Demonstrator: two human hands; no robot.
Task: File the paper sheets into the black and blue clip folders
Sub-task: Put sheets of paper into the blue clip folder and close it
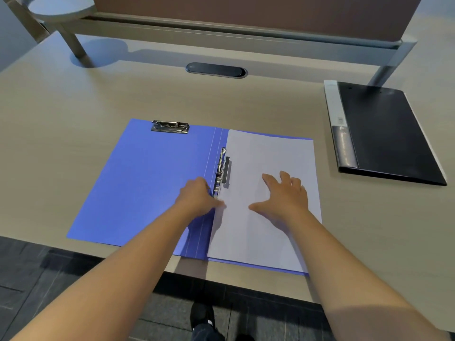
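An open folder (147, 183) lies near-centre on the bench (73, 99), paper sheets (270, 153) on its right half; a closed folder (389, 134) lies far right.

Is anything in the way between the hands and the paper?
No. The right hand lies flat on the paper sheets in the open blue folder, and the left hand touches their edge by the side clip.

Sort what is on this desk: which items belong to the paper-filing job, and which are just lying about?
Part of the job:
- blue folder, lying open
- paper sheets on its right half
- spine clip
- top clip
- black folder, closed, far right
- left hand at the spine clip
- right hand flat on the sheets

Just lying about:
- cable port cover
- desk divider
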